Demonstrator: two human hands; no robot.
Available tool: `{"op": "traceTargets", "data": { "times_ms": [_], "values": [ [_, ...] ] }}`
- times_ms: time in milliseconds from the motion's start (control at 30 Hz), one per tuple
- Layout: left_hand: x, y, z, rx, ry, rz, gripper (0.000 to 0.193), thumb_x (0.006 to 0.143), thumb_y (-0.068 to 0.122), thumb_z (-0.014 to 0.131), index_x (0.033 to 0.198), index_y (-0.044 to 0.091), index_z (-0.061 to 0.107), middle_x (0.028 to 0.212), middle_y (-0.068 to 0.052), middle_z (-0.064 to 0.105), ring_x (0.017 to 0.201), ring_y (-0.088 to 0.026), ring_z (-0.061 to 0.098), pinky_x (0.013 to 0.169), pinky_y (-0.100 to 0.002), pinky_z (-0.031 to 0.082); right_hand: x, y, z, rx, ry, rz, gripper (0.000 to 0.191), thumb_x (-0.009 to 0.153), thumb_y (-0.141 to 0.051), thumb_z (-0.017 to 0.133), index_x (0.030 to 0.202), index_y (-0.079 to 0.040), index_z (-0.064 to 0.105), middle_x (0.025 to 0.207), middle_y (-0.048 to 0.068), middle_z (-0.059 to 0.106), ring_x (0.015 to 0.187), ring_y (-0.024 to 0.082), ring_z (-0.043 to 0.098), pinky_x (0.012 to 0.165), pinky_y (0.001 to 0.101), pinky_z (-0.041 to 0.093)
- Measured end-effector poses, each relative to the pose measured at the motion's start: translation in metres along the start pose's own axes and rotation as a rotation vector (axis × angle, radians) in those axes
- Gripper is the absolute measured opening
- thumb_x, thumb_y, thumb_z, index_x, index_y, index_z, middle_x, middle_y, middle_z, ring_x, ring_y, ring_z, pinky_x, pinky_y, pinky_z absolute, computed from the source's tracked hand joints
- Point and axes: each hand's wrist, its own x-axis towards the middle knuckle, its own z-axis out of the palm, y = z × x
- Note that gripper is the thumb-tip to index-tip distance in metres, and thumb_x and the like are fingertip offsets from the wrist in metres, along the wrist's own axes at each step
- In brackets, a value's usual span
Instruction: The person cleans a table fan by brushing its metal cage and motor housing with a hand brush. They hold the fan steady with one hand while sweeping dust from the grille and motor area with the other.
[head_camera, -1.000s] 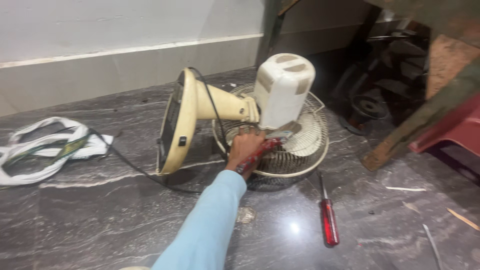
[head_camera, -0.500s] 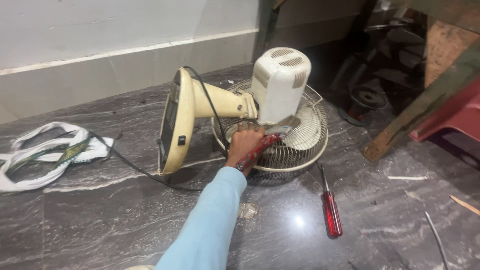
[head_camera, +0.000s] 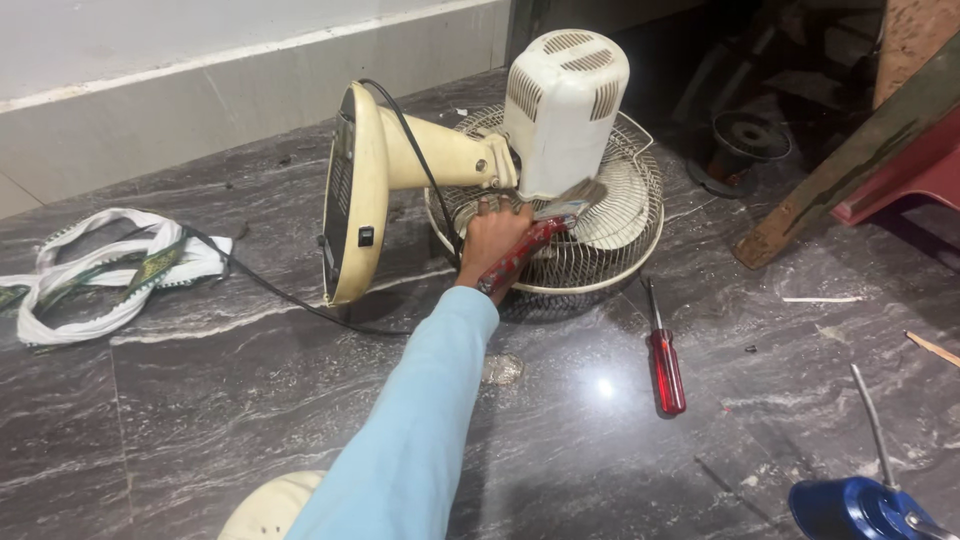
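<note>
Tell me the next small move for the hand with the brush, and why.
Probably sweep the paintbrush sideways along the fan's wire grille. The hand grips its red handle with the bristles just under the white motor housing, against the guard, so a short stroke fits. Which hand it is cannot be told.

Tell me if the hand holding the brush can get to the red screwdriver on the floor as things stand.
Probably yes. The red screwdriver lies in the open on the floor, just beside the fan grille, with nothing between it and the hand. The hand already grips a brush, though.
</note>
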Motion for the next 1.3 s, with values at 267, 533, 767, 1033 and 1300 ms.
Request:
{"op": "traceTargets", "data": {
  "times_ms": [267,533,767,1033,1300],
  "values": [
    [0.006,-0.004,0.011,0.026,-0.160,0.003,0.036,0.103,0.035,0.056,0.119,0.004,0.064,0.097,-0.023,0.074,0.082,-0.034,0.077,0.074,-0.045,0.062,0.022,-0.038,-0.007,-0.012,-0.055,-0.047,0.088,0.064,-0.023,0.089,0.141,-0.008,0.050,0.143,0.013,0.056,0.124,0.027,0.060,0.103,0.0403,0.052],
    [0.002,-0.012,0.025,-0.058,0.070,0.083,0.039,0.101,0.044,0.053,0.113,0.010,0.067,0.114,-0.017,0.071,0.109,-0.040,0.067,0.086,-0.052,0.059,-0.020,-0.023,0.177,-0.098,-0.810,-0.351,0.081,0.069,-0.009,0.085,0.140,-0.008,0.046,0.149,0.012,0.046,0.134,0.034,0.049,0.110,0.0453,0.045],
    [-0.004,-0.015,0.032,-0.044,0.024,0.015,0.062,0.089,0.037,0.062,0.143,0.009,0.052,0.145,-0.017,0.056,0.131,-0.044,0.051,0.094,-0.044,0.058,-0.038,-0.021,0.210,-0.271,-0.707,-0.662,0.043,0.076,-0.002,0.076,0.116,-0.015,0.073,0.143,0.007,0.059,0.137,0.029,0.051,0.096,0.0372,0.057],
    [-0.014,0.010,-0.016,0.189,-0.393,-0.054,0.116,0.083,0.078,0.057,0.160,-0.001,0.024,0.160,-0.023,0.034,0.145,-0.044,0.037,0.109,-0.047,0.045,0.012,-0.034,0.167,-0.529,-0.568,0.152,0.038,0.108,-0.041,0.060,0.114,-0.006,0.072,0.080,0.015,0.077,0.067,0.026,0.074,0.061,0.0383,0.058],
    [-0.023,0.010,-0.006,0.215,-0.416,-0.057,0.126,0.077,0.089,0.048,0.162,0.005,0.010,0.167,-0.020,0.006,0.154,-0.039,0.000,0.123,-0.048,0.009,0.021,-0.018,0.150,0.274,-0.340,0.062,0.023,0.094,-0.019,0.065,0.109,-0.005,0.077,0.079,0.009,0.078,0.064,0.013,0.076,0.059,0.0296,0.062]
  ]
}}
